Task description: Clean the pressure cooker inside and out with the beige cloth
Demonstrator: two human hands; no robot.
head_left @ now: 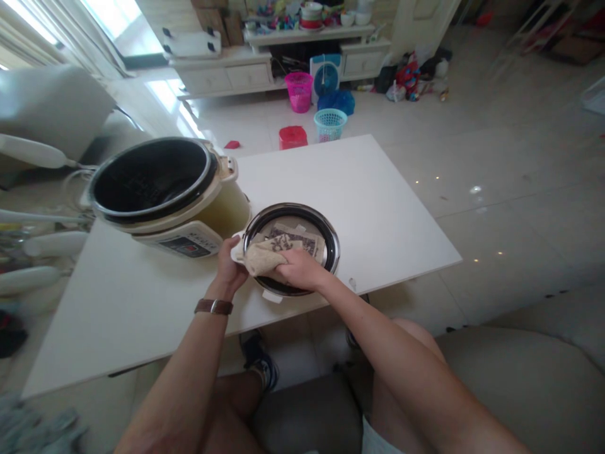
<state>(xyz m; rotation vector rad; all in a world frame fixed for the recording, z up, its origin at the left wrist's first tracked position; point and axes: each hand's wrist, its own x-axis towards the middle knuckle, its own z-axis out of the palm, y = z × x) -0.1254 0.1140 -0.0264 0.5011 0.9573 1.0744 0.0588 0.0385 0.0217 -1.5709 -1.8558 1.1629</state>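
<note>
White tabletop, mid-frame: left hand grips the round lid at its left edge; right hand, clutching a cloth, lies over its lower middle

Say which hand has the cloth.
The right hand, gripping the beige cloth against the round lid. The left hand, on the arm with the brown wristband, holds the lid's white edge piece instead.

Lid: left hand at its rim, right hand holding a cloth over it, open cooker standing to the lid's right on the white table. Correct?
Not quite: head view shows the open cooker to the lid's left. Left hand at the rim, right hand holding a cloth, white table: all correct.
</note>
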